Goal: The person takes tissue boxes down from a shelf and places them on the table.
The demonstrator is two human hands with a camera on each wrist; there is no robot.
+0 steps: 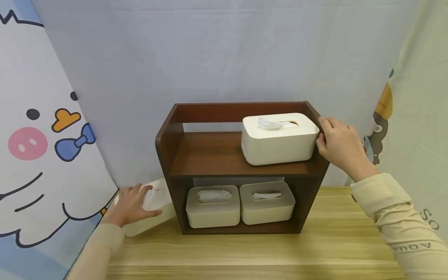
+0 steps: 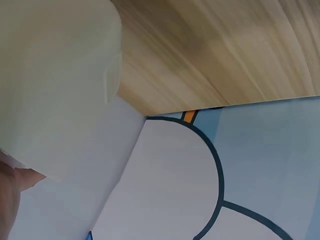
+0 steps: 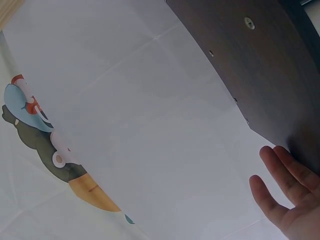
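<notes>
A two-tier dark brown shelf point(image 1: 217, 153) stands on the wooden table. On its upper tier, at the right end, sits a white tissue box point(image 1: 280, 149). My right hand point(image 1: 344, 146) holds the shelf's right side panel near the top, thumb at the front edge beside that box. In the right wrist view, fingers point(image 3: 272, 200) spread along the panel's outer face. To the left of the shelf, my left hand point(image 1: 129, 206) grips another white tissue box point(image 1: 150, 223) from above, thumb toward the front. That box point(image 2: 55, 80) looks slanted, its far end partly hidden by the shelf.
Two more tissue boxes, a left one point(image 1: 213, 216) and a right one point(image 1: 267, 212), sit side by side on the lower tier. A cartoon-printed panel point(image 1: 52, 186) stands close on the left, a pale curtain point(image 1: 416, 136) on the right. The table point(image 1: 238, 256) extends in front.
</notes>
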